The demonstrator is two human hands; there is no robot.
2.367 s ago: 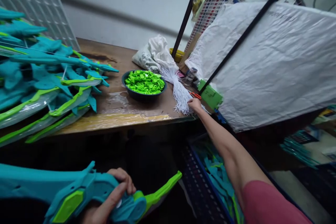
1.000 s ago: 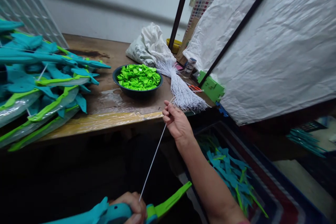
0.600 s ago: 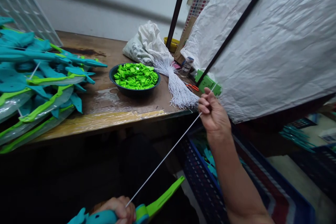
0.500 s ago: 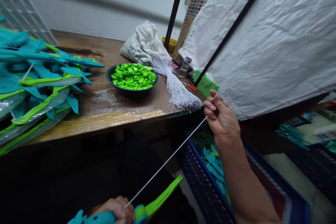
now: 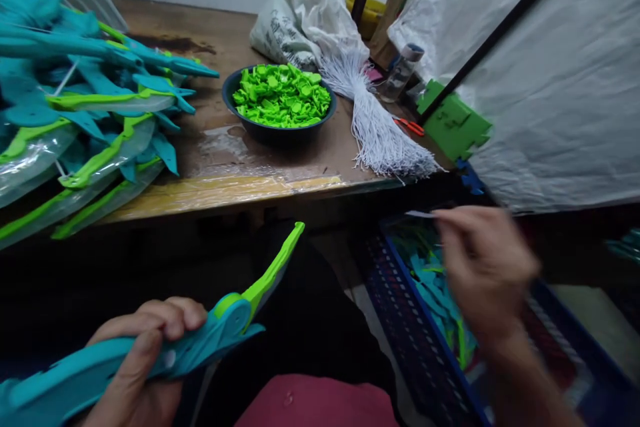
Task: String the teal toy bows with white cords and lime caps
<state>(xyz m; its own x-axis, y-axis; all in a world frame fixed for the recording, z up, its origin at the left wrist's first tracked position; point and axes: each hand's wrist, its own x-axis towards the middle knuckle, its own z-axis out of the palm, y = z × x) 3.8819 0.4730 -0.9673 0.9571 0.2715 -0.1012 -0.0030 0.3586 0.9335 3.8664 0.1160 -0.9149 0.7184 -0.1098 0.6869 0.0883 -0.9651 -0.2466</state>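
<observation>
My left hand (image 5: 143, 357) is closed around a teal and lime-green plastic toy bow (image 5: 210, 333) held low over my lap, its green tip pointing up to the right. My right hand (image 5: 483, 270) is blurred by motion above a blue crate (image 5: 400, 320); its fingers pinch the end of a thin white string (image 5: 420, 214). A bundle of white strings (image 5: 380, 133) lies on the wooden table (image 5: 220, 173) near its front edge, right of a dark bowl (image 5: 277, 133) full of small lime-green plastic pieces.
A pile of finished teal and green bows (image 5: 75, 107) covers the table's left. A white sack (image 5: 305, 13), a small bottle (image 5: 400, 70), orange scissors (image 5: 410, 125) and a green plastic part (image 5: 453, 123) sit at the back right. A large white sheet (image 5: 550, 80) hangs to the right.
The taut string between the bow and my right hand is gone from sight. My right hand has dropped lower over the crate. The left hand raised the bow; the view tilted down.
</observation>
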